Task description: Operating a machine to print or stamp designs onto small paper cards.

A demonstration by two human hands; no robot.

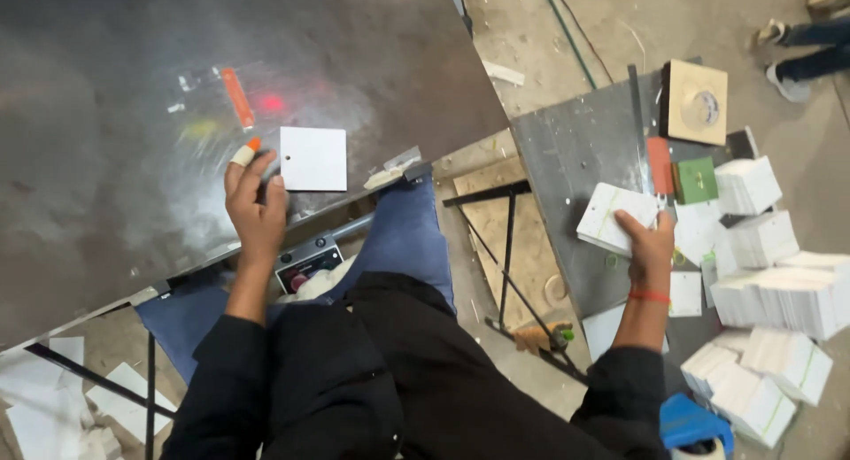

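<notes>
Overhead, a dark steel table [133, 88] is filling the upper left, with an orange strip [236, 97] and a red light spot lying on it. Right of it a smaller grey side table [575, 141] is carrying stacks of white cards [779, 283], a green block [696, 179], a red piece [659, 165] and a wooden block [698, 101] with a tape roll on top. Between the tables the person's dark sleeves and blue trousers are showing, above a concrete floor [549, 35]. More cards are lying on the floor at the lower left. A single white card [312, 158] is lying flat on the steel table near its edge. The left hand [256, 208] is resting beside it, fingers [277, 187] loosely curled and touching the card's left edge, one fingertip capped in white and orange. The right hand [651, 247], with an orange band at the wrist, is gripping a small stack [613, 217] of white cards above the side table, fingers closed round its lower corner
</notes>
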